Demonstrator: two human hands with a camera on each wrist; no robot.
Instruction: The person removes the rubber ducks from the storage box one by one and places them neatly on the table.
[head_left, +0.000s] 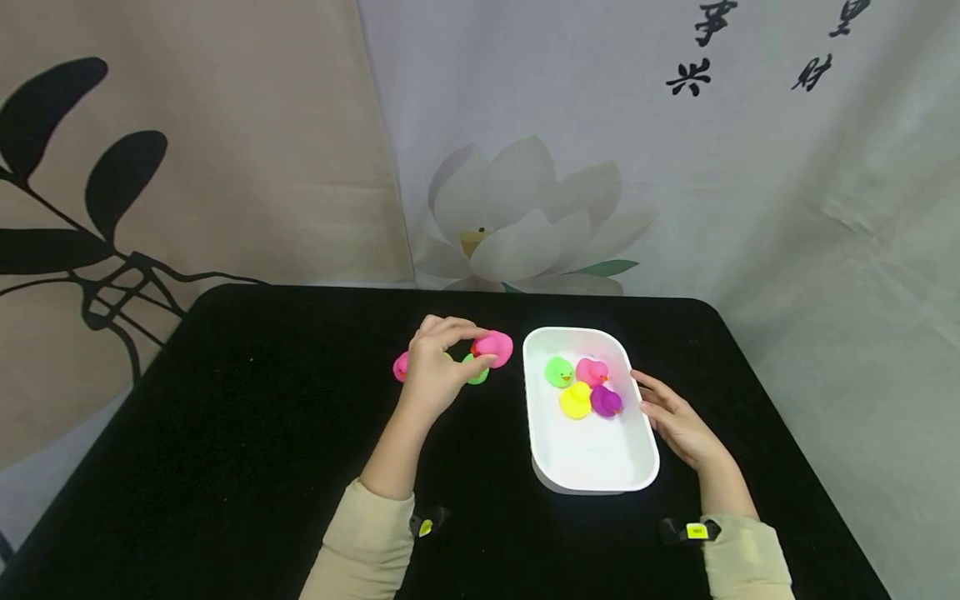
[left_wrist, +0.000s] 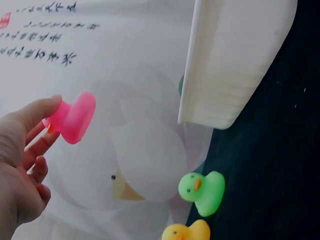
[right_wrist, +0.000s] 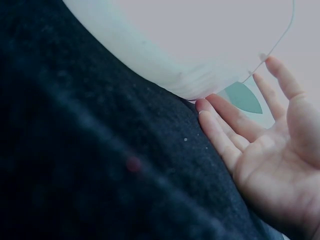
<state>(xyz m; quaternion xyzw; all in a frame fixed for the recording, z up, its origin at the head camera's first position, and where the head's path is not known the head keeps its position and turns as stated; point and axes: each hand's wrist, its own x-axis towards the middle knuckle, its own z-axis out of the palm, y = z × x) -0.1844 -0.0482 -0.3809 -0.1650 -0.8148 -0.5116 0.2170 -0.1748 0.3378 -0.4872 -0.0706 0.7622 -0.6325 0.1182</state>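
Observation:
My left hand pinches a pink rubber duck between thumb and fingers, left of a white tray. In the left wrist view this pink duck is held up off the table. Below it on the table are a green duck and a yellow duck. Another pink duck is partly hidden behind the left hand. With fairly straight fingers, my right hand touches the tray's right side. Inside the tray lie a green duck, a pink duck, a yellow duck and a purple duck.
Both hands work over a black-covered table. Behind its far edge hangs a pale cloth backdrop printed with leaves, a lotus and dark characters.

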